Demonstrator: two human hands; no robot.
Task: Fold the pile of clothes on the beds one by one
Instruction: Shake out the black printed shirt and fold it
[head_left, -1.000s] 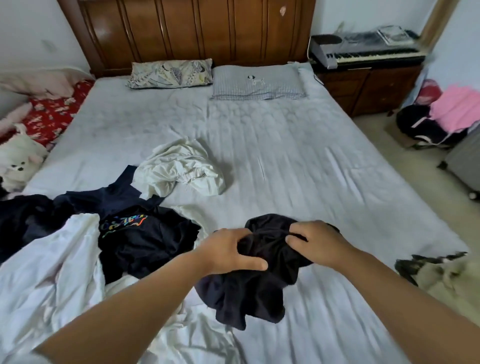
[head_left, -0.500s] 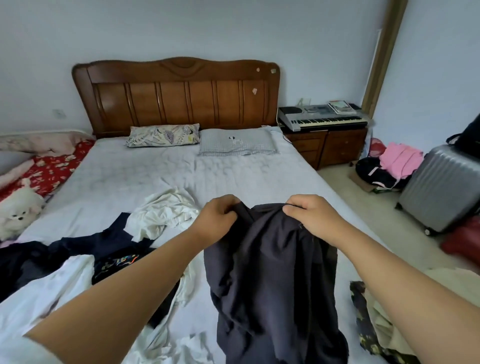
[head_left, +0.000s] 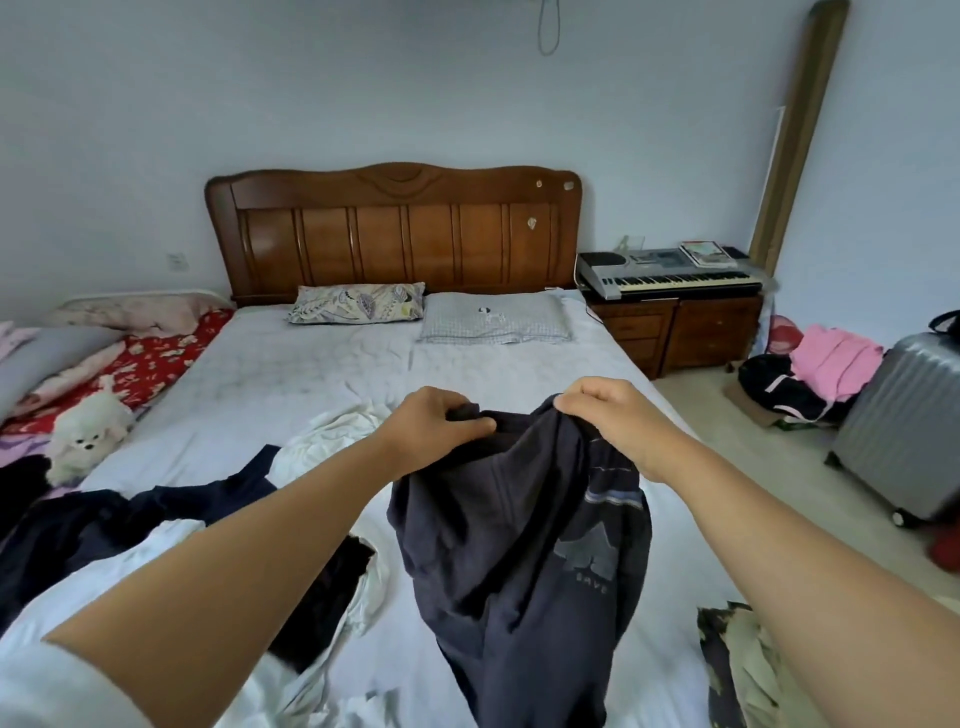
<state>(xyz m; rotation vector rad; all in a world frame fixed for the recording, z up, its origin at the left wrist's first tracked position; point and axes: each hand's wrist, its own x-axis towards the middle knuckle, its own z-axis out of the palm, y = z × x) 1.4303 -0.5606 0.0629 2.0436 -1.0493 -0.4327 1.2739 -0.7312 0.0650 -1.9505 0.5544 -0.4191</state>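
Hands up in front of me — my left hand (head_left: 439, 423) and right hand (head_left: 608, 415) each pinch the top edge of a dark navy shirt (head_left: 524, 540), fingers curled over the bunched fabric, a short gap between them. I'm holding the shirt in the air above the bed (head_left: 322, 384); it hangs down between my forearms, still crumpled, with a pale printed graphic and the letters "SAVE" showing on its right side. Its lower end runs out of the bottom of the view, so I cannot tell whether it touches the sheet.

To my left, the pile of clothes (head_left: 171, 519) lies on the bed: dark navy pieces on top of white ones, and a crumpled white garment (head_left: 332, 436) just beyond, partly hidden behind my left forearm. A dark patterned item with a light lining (head_left: 737, 660) sits at the bed's near right edge, under my right arm.

Farther back — two pillows (head_left: 358, 303) against the wooden headboard (head_left: 395, 228). A white plush dog (head_left: 91, 434) rests on the neighbouring red bedding. On the right, a keyboard (head_left: 670, 273) tops a wooden cabinet, and a grey suitcase (head_left: 904, 426) stands on the floor beside pink clothing.
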